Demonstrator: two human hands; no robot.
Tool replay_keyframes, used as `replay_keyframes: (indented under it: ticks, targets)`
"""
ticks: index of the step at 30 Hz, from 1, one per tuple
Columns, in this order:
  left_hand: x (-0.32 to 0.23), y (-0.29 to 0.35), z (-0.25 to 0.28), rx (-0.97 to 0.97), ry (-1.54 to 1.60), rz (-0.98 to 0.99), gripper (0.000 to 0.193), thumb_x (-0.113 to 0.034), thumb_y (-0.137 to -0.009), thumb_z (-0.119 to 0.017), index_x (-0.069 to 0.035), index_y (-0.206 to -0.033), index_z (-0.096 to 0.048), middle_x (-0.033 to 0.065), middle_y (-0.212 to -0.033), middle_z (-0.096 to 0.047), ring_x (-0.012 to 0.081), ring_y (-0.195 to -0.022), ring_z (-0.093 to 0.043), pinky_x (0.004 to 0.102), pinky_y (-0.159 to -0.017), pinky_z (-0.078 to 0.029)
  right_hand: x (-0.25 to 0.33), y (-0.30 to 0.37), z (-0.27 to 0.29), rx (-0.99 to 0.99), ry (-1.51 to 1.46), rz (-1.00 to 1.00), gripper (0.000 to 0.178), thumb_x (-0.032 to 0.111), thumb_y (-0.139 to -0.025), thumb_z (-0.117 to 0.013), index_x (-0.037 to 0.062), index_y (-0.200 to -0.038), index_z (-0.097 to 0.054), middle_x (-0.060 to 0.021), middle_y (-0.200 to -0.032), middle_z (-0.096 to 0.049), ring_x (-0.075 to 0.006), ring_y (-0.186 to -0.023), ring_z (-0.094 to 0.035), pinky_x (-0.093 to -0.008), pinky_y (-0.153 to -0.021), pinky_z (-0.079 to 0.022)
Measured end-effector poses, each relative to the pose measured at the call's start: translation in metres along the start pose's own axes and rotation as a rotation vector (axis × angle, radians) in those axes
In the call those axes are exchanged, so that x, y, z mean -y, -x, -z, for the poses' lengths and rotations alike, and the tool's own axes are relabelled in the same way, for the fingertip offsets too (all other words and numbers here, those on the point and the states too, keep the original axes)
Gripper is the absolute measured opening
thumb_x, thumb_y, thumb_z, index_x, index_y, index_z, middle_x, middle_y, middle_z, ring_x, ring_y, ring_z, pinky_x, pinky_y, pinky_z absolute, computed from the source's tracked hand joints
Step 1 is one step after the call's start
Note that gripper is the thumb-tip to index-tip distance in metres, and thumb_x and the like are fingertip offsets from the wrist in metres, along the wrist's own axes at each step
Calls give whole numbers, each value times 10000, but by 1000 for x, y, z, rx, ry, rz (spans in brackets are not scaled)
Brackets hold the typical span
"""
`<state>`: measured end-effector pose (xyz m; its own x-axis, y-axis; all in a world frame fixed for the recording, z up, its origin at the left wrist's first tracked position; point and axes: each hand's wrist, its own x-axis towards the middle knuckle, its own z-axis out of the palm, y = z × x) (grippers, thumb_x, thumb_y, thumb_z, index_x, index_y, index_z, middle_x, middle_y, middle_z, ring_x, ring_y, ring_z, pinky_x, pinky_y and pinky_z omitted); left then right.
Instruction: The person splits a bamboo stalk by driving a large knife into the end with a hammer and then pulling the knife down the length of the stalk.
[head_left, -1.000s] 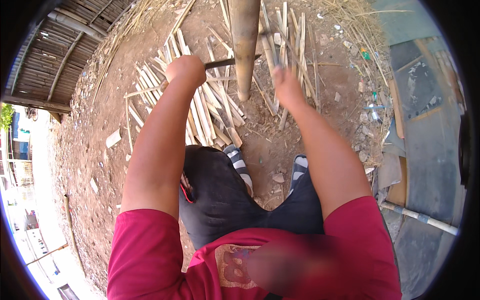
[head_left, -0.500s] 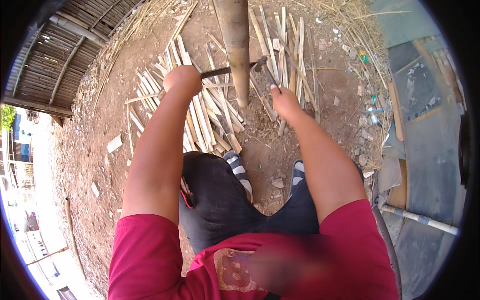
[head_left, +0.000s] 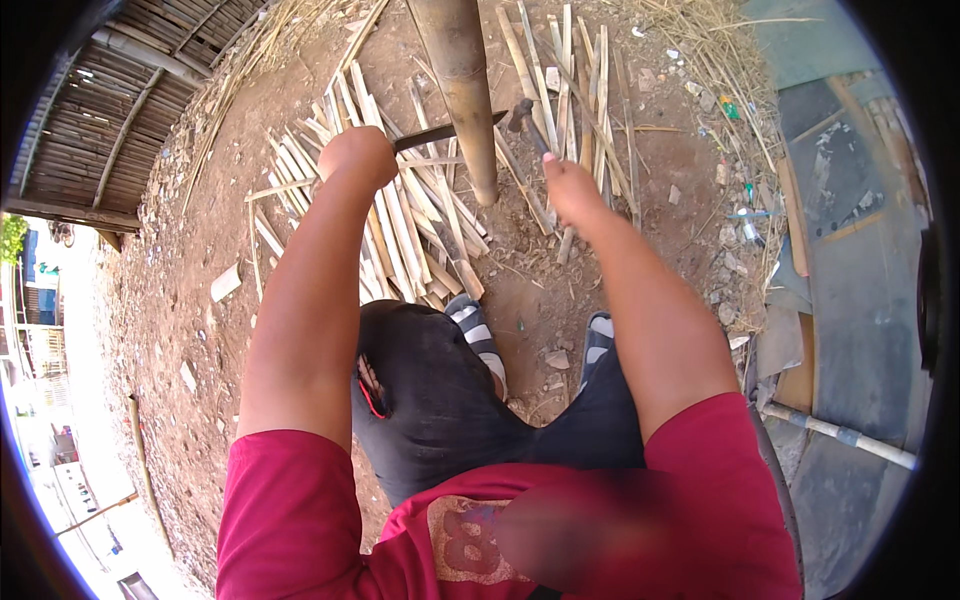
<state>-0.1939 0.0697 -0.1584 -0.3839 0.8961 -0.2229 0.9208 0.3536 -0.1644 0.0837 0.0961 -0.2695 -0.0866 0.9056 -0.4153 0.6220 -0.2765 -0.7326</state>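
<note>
My left hand (head_left: 357,156) is closed round the grip of a long dark machete (head_left: 425,137). Its blade crosses an upright bamboo pole (head_left: 458,85), and the tip shows on the pole's right side. The pole hides the middle of the blade; whether the blade is in the bamboo or behind it, I cannot tell. My right hand (head_left: 573,192) grips the handle of a hammer (head_left: 537,135), whose head is just right of the blade tip with a small gap between them.
Split bamboo strips (head_left: 395,235) lie heaped left of the pole, and more strips (head_left: 585,110) lie to its right. My sandalled feet (head_left: 476,335) are on the dirt ground below. Grey sheets (head_left: 850,280) line the right side; a bamboo-slat structure (head_left: 130,105) stands far left.
The hammer head has moved slightly up and away from the blade tip, which it met before. The machete, my left hand and the pole have shifted slightly left and up in the view.
</note>
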Motion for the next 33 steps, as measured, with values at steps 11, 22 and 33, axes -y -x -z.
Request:
replay_keyframes:
  ticks: [11,22,33]
  targets:
    - [-7,3,5,26,-29,37,282,-160,-911,-667,-108,-1166,-775,117,-1205,-752,298,-1115,-729,397,-904,-588,22,12,1,39,-190,53,552,535,-1110,-337,39,-1036,-569,-24,-692,-489,-147,-499,-449,-313,-481,-430]
    - [34,-3,24,163,141,-299,458,-449,-831,-815,-94,-1115,-758,140,-1032,-761,326,-975,-724,444,-879,-554,61,64,88,-97,-594,282,421,483,-1108,-404,125,-897,-470,63,-631,-420,-68,-476,-383,-240,-427,-353]
    - [-24,52,37,14,207,-26,439,-451,-887,-791,-119,-1174,-770,89,-1172,-760,247,-1071,-741,393,-868,-623,77,144,88,121,-619,575,254,323,-1075,-529,77,-1010,-532,38,-671,-472,-57,-504,-435,-242,-442,-370]
